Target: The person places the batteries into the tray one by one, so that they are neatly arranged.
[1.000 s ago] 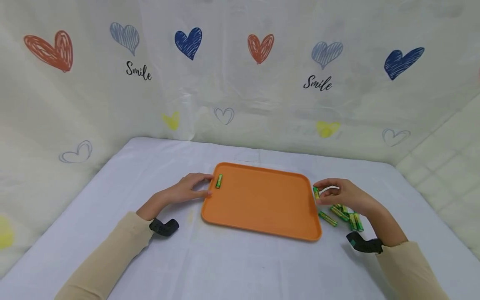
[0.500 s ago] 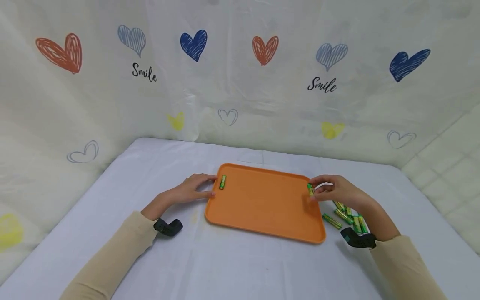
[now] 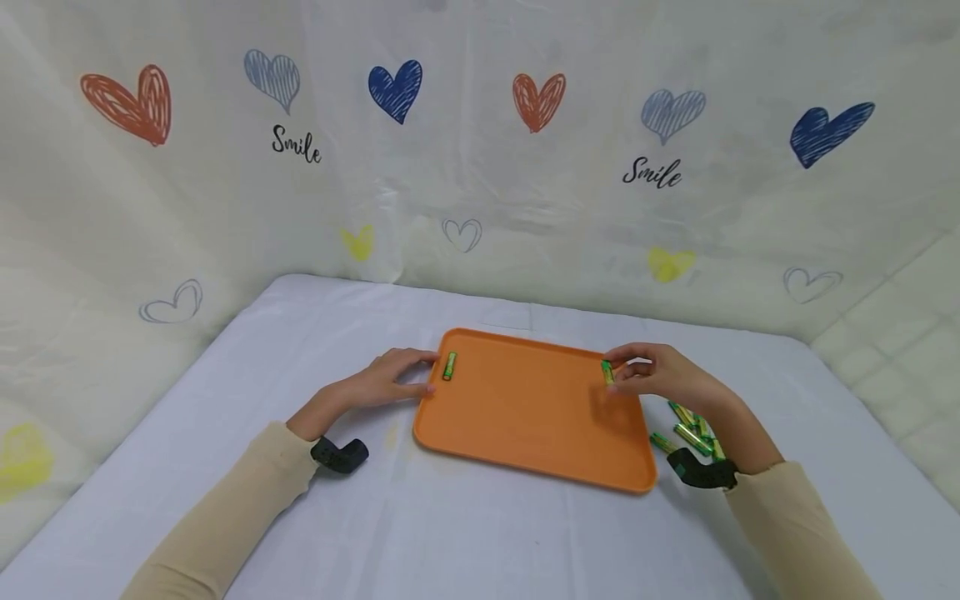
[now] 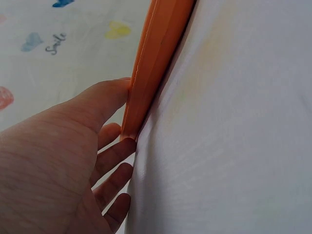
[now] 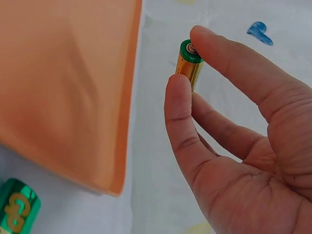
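An orange tray (image 3: 525,425) lies mid-table, with one green-and-gold battery (image 3: 449,367) set near its left rim. At that rim, my left hand (image 3: 386,379) rests its thumb and fingertips against the edge, fingers spread and relaxed; the left wrist view shows the thumb (image 4: 109,95) on the tray's side. Over the tray's right part, my right hand (image 3: 667,375) pinches another battery (image 5: 190,68) by its two ends between thumb and a finger. Its green end with the metal nub faces up in the right wrist view, and the fingers hide its lower part.
Several loose batteries (image 3: 692,439) lie on the white tablecloth right of the tray, partly hidden behind my right wrist and its black strap device (image 3: 701,471). A backdrop with drawn hearts (image 3: 538,102) hangs behind the table.
My right hand has carried its battery leftward, from beside the tray's right rim to over the tray. The left hand keeps its place at the left rim; the view has shifted slightly.
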The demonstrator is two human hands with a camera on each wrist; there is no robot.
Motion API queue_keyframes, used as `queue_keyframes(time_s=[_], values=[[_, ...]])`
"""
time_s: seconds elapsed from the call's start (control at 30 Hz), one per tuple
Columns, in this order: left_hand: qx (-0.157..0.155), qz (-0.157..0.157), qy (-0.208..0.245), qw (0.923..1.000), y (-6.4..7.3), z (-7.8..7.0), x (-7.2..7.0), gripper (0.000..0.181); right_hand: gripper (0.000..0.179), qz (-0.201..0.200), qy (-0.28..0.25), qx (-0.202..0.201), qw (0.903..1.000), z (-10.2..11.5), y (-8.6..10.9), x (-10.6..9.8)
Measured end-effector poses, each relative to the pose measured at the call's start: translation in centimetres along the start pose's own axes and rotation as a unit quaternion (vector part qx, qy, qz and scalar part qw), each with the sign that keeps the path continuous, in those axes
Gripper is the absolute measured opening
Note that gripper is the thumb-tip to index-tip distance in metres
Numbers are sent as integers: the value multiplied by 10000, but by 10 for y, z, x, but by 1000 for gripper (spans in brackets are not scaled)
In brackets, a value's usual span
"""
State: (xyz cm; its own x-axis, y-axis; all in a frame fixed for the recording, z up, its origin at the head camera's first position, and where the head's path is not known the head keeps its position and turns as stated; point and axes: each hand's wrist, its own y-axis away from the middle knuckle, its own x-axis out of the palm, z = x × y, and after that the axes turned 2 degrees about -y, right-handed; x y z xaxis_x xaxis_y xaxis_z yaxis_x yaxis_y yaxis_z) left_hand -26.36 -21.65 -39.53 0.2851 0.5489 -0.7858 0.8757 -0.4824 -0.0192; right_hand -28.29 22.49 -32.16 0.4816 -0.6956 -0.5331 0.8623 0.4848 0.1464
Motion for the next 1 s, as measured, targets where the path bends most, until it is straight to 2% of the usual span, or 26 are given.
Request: queue_keyframes(time_s=[0.27, 0.5, 0.7, 1.0], values=[[-53, 17, -56, 10000, -1, -1, 0, 68, 59, 90, -61, 45, 9999, 3, -12, 6], [-42, 5, -3, 10000, -1, -2, 0, 67, 57, 201, -213, -149, 9995, 5, -27, 13], [40, -44, 19, 10000, 1, -1, 1, 65, 56, 226, -377, -170, 9989, 8, -36, 19], [-3, -38, 4, 10000, 0, -2, 1, 66, 59, 165, -468, -269, 9984, 8, -52, 27]])
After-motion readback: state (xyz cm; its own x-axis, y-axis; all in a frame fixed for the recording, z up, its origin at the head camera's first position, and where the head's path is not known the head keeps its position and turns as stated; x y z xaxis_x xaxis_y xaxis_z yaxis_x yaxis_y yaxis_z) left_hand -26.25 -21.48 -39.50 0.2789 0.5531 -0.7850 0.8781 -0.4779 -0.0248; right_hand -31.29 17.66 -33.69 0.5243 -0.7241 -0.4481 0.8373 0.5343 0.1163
